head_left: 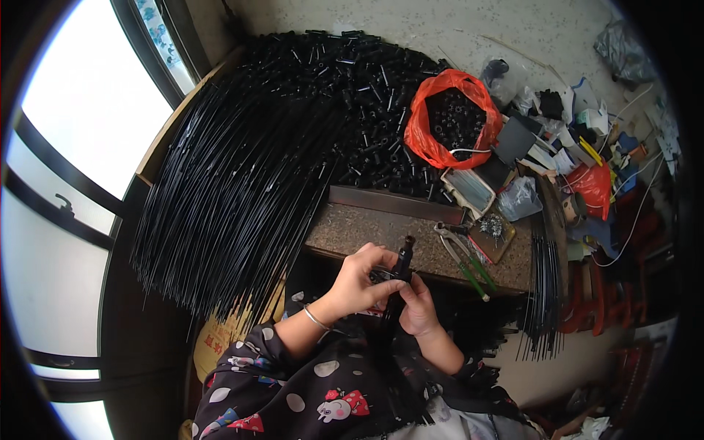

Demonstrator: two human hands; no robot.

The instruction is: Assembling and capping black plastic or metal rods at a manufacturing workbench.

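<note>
In front of my body, both hands close around an upright black tubular part (pixel 405 258) with a narrow neck and a small knob on top. My left hand (pixel 363 282), with a bangle at its wrist, wraps it from the left, thumb pointing across it. From the right, my right hand (pixel 420 312) pinches it lower down with thumb and fingers. Below the hands the part runs into dark material against my patterned dark clothing, so its lower end cannot be made out.
Long thin black rods (pixel 220 198) overhang the table's left edge. Short black tubular pieces (pixel 367 95) are heaped behind. A red plastic bag (pixel 418 132) holds small dark parts. Green-handled pliers (pixel 469 271) lie on the speckled tabletop (pixel 367 229), beside a tray of small metal pieces (pixel 495 229).
</note>
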